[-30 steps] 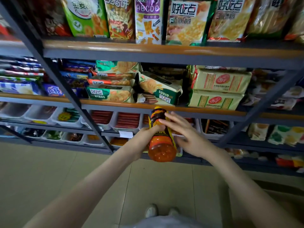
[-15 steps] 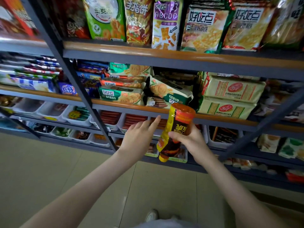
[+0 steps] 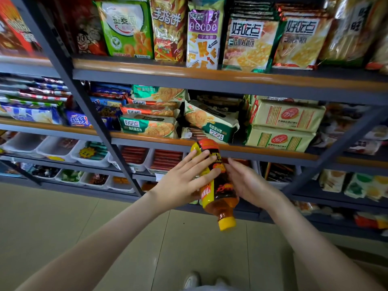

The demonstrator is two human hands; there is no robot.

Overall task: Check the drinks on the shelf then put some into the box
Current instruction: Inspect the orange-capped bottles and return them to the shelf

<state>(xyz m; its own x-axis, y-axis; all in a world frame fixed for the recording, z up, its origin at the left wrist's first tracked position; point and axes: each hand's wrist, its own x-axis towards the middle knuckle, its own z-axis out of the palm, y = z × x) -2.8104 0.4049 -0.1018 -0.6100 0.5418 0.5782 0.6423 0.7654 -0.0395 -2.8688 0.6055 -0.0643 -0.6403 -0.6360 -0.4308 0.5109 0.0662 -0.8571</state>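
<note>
A drink bottle (image 3: pixel 218 192) of amber liquid, with a yellow, black and red label and a yellow cap (image 3: pixel 227 223), hangs tilted in front of the shelves, cap end down and towards me. My left hand (image 3: pixel 180 181) lies against its left side, fingers straight across the label. My right hand (image 3: pixel 249 183) holds it from the right, with the fingers hidden behind the bottle. A tan edge, possibly the box (image 3: pixel 369 267), shows at the lower right.
Dark metal shelves (image 3: pixel 210 80) with wooden lips carry biscuit and snack packs (image 3: pixel 147 127) above the hands. White trays of small snacks (image 3: pixel 90 152) fill the lower tiers. A slanted upright (image 3: pixel 94 114) crosses on the left. Beige floor tiles and my shoes (image 3: pixel 192 279) lie below.
The bottle has swung further round, so its cap now points down towards me. My left hand, off the bottle half a second ago, now lies on its label.
</note>
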